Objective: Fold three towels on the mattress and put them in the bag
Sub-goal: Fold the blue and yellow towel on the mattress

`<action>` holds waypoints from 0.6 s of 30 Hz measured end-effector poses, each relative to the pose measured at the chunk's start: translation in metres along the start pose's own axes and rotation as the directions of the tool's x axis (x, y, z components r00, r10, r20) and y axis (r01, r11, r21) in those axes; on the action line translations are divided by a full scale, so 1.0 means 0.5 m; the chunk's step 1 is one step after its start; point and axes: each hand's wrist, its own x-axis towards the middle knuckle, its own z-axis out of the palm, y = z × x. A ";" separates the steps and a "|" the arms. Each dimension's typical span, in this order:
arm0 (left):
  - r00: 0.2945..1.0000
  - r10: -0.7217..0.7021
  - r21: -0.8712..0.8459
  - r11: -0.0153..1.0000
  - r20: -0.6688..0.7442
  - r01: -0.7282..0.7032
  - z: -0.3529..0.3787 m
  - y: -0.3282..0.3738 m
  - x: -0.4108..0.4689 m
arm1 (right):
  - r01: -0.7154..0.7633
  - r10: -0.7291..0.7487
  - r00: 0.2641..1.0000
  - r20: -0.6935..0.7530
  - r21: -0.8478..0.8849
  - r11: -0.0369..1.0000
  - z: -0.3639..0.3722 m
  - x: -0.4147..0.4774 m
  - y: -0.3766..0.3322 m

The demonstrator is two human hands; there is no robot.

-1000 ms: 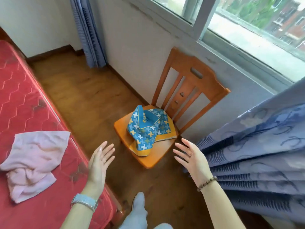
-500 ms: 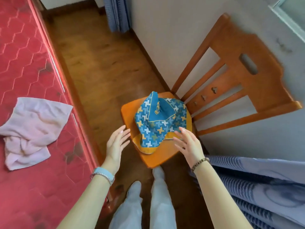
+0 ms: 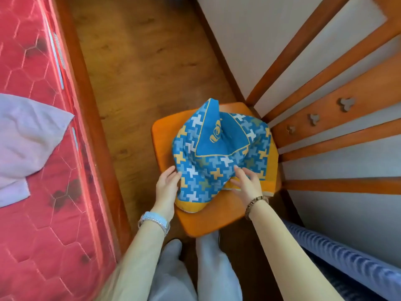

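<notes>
A blue bag (image 3: pixel 217 161) with a light cross pattern and yellow trim lies crumpled on the seat of an orange wooden chair (image 3: pixel 208 224). My left hand (image 3: pixel 167 185) grips the bag's left lower edge. My right hand (image 3: pixel 247 183) has its fingers closed on the fabric at the bag's right lower side. A crumpled pale pink towel (image 3: pixel 28 137) lies on the red mattress (image 3: pixel 43 224) at the far left, apart from both hands. No other towel shows in this view.
The chair stands against a white wall, its slatted back (image 3: pixel 338 109) rising to the right. A strip of wooden floor (image 3: pixel 134 61) runs between chair and bed frame (image 3: pixel 95 131). A blue curtain (image 3: pixel 351 270) hangs at lower right. My legs (image 3: pixel 195 274) are below the seat.
I have leaned in over the chair. Both hands moved forward from open in the air onto the bag and closed on its lower edges.
</notes>
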 end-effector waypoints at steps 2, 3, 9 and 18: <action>1.000 -0.003 0.000 1.000 -0.016 0.003 0.013 -0.008 0.022 | -0.031 0.030 1.000 0.005 0.026 0.999 0.013 0.033 0.009; 1.000 -0.007 -0.005 1.000 -0.024 0.007 0.017 -0.010 0.032 | -0.048 0.048 0.999 0.007 0.032 0.998 0.019 0.046 0.010; 1.000 0.007 -0.030 1.000 0.006 -0.007 0.041 -0.018 0.070 | -0.059 0.052 0.996 -0.075 -0.097 0.994 0.057 0.109 0.007; 0.990 0.138 -0.121 0.983 -0.026 -0.140 0.040 0.027 -0.001 | 0.112 -0.113 0.994 -0.002 -0.138 0.984 0.064 0.052 -0.030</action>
